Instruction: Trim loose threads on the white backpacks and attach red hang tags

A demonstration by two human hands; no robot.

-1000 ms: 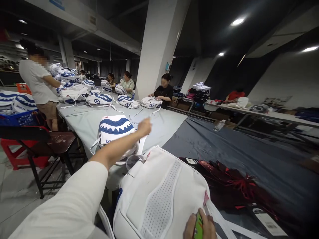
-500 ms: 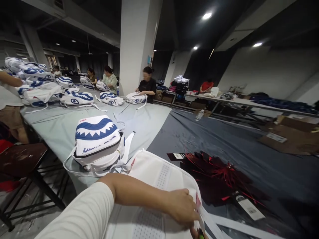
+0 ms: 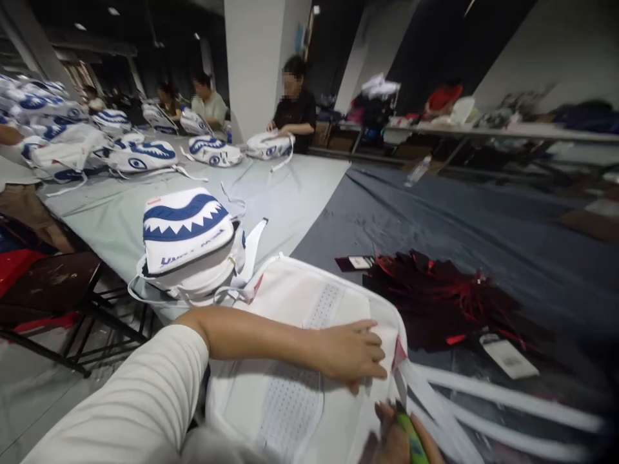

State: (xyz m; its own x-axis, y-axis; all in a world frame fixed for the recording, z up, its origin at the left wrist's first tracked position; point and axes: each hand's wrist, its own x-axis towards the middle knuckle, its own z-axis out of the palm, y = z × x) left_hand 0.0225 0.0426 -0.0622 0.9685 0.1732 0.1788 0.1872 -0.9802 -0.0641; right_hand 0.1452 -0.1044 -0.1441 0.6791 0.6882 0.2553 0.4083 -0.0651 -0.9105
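Note:
A white backpack (image 3: 338,309) lies back-side up in front of me, with perforated mesh panels, piped edges and a small red patch near its right edge. My left hand (image 3: 353,353) rests flat on it, fingers slightly apart. Low in the view, at the bag's right edge, my right hand (image 3: 389,438) is closed around a small green-handled tool (image 3: 412,439); its tip is blurred and its kind is unclear. White straps (image 3: 503,393) trail from the bag to the right. Beyond my left forearm stands another white backpack (image 3: 186,235) with a blue shark-mouth print.
Dark red-black tags (image 3: 435,296) with red cords are heaped on the dark cloth to the right, beside a white label (image 3: 509,353). More shark-print bags (image 3: 140,154) line the far left table. Several people sit there. A stool (image 3: 48,290) stands left.
My left hand has loosened from the bag's right edge and now lies flatter, fingers spread. More of my right hand and the green tool shows. The camera has tilted down.

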